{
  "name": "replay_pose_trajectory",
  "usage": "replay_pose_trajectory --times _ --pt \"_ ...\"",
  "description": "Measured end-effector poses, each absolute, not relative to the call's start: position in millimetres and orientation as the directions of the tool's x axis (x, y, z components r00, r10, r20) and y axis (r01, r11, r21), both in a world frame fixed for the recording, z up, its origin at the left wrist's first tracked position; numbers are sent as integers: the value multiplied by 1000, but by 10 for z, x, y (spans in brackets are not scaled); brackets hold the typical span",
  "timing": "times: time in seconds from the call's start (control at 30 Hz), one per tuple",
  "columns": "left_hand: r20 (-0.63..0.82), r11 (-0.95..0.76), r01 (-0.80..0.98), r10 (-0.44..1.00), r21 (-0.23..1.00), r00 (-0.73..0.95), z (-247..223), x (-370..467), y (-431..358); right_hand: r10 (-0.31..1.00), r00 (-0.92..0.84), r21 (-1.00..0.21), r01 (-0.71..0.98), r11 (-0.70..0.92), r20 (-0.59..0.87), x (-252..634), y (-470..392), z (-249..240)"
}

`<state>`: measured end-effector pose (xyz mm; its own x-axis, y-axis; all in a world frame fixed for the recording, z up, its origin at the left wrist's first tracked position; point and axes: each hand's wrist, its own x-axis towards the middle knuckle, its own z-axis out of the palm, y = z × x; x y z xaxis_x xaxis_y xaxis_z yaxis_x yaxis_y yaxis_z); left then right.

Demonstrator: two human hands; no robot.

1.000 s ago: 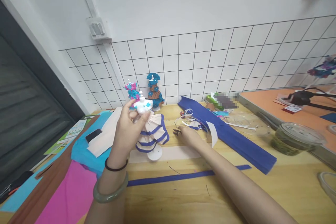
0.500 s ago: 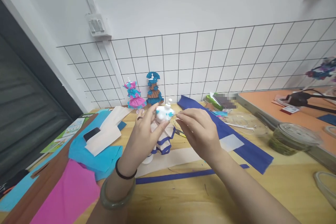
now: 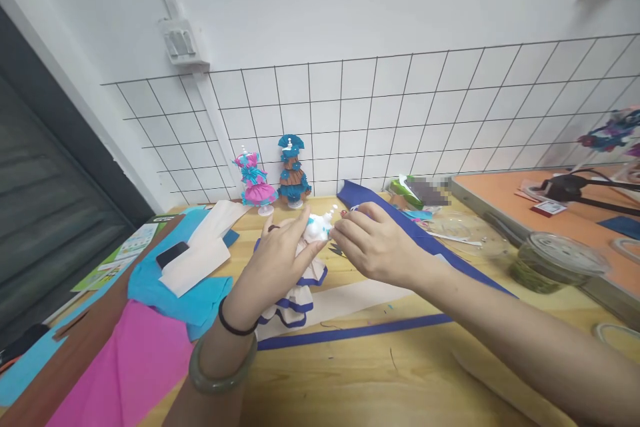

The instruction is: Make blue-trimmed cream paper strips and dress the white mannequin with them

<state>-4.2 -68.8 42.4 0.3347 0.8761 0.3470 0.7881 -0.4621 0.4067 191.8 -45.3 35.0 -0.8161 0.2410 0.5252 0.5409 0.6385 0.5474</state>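
A miniature dress form (image 3: 317,229) leans to the right, its white bust dotted with turquoise and a small white beaded knob on top. Below hangs a tiered cream skirt (image 3: 295,303) edged in dark blue. My left hand (image 3: 280,255) wraps round the form from the left, partly covering bust and skirt. At the bust's right side my right hand (image 3: 373,243) has its fingers pinched together, touching or very near it. Whatever is between those fingertips is hidden. Just below them lie black-and-yellow scissors (image 3: 337,251), partly covered.
Two finished-looking dressed forms, one pink (image 3: 257,187) and one teal-brown (image 3: 294,177), stand by the wall. Turquoise paper (image 3: 160,293), pink paper (image 3: 135,360) and a dark phone-like object (image 3: 173,255) lie left. A blue strip (image 3: 360,332) lies in front; a round tub (image 3: 555,263) stands right.
The dress form has tilted, its top going right and its skirt swinging left and nearer. My right hand has turned, its forearm now lying flatter, with the fingers against the bust's side.
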Motion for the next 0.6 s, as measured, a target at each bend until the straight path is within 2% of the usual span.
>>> replay_pose_trajectory --times 0.13,0.27,0.4,0.5,0.6 --pt "323 -483 767 871 423 370 423 -44 -685 187 -929 677 361 641 319 1952 -434 524" --pt "298 -496 750 867 438 399 458 -34 -713 165 -969 700 248 670 185 1957 -457 658" --pt "201 -515 711 852 479 483 473 -77 -709 85 -986 688 161 708 144 1935 -456 710" --pt "155 -525 657 830 541 536 443 -143 -664 120 -973 561 212 800 196 1926 -433 734" --pt "140 -512 601 820 614 555 401 -186 -606 240 -934 227 302 926 265 1955 -407 760"
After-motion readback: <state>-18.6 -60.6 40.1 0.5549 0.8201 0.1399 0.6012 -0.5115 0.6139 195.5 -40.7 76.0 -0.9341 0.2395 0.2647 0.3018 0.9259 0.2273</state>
